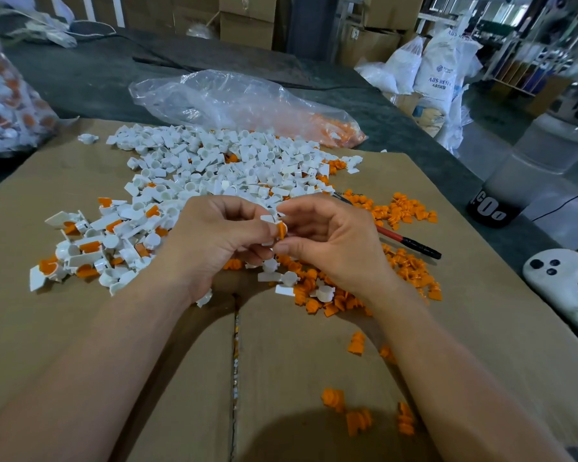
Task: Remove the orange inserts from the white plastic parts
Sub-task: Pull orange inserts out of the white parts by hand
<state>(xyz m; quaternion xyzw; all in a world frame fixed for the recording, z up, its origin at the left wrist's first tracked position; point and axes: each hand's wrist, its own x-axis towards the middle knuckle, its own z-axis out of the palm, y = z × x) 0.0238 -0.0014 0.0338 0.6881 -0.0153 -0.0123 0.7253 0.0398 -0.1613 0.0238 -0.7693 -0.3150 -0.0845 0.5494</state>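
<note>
White part (pixel 268 219) gripped in curled left hand (pixel 214 241); orange insert (pixel 282 229) pinched by right hand (pixel 327 238), mid-cardboard (pixel 80 328). Sack (pixel 442 78) at 2 o'clock lettered "ABS RESIN". Clear bag (pixel 234 101) at 12 o'clock, orange pieces (pixel 341 128) held inside.

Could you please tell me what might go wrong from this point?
The orange plastic insert pinched by the right hand could spring free and land in the heap of white plastic parts, mixing the sorted piles. The small white plastic part in the left hand might slip from that fingertip grip.
</note>
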